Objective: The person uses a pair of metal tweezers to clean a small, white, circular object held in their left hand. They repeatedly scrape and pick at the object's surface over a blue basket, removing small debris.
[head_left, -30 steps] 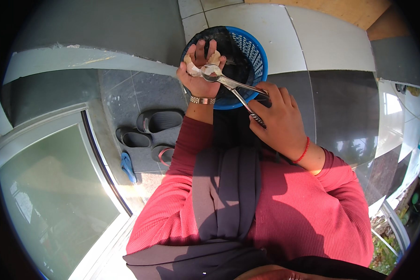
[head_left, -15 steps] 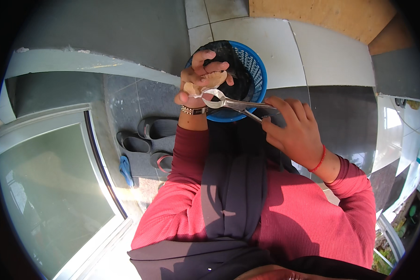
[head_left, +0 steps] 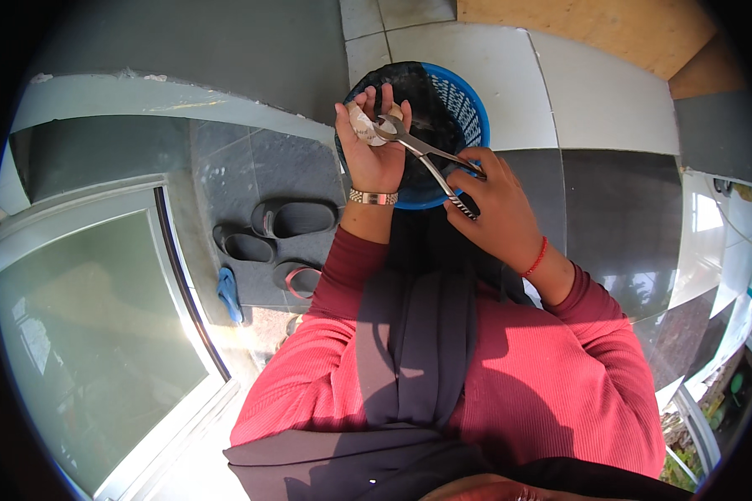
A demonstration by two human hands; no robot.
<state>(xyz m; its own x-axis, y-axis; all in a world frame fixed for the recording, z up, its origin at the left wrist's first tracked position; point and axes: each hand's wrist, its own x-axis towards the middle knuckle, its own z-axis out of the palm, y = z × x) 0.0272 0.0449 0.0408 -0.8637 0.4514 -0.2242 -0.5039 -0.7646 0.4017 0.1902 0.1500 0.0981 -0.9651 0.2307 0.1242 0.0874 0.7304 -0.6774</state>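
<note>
My left hand, wearing a gold-toned watch band, is turned palm up over the bin with fingers curled upward. It cradles a thin tan and whitish piece with small dark marks; whether it is shell or paper I cannot tell. In my right hand are the handles of a silver plier-like tool with curved, rounded jaws. Its handles are spread apart, and the jaws reach the piece in my left palm. Below is a blue slotted plastic basket lined with a black plastic bag.
Dark slippers and a blue flip-flop lie on the grey tiles to the left. A low ledge runs left of the basket. Far right stands a wooden panel; a glass-paned frame fills the lower left.
My left hand has turned from sideways to upright, palm up, with fingers pointing away. My right hand has moved left and lower, tilting the tool more steeply while its jaws shifted up.
</note>
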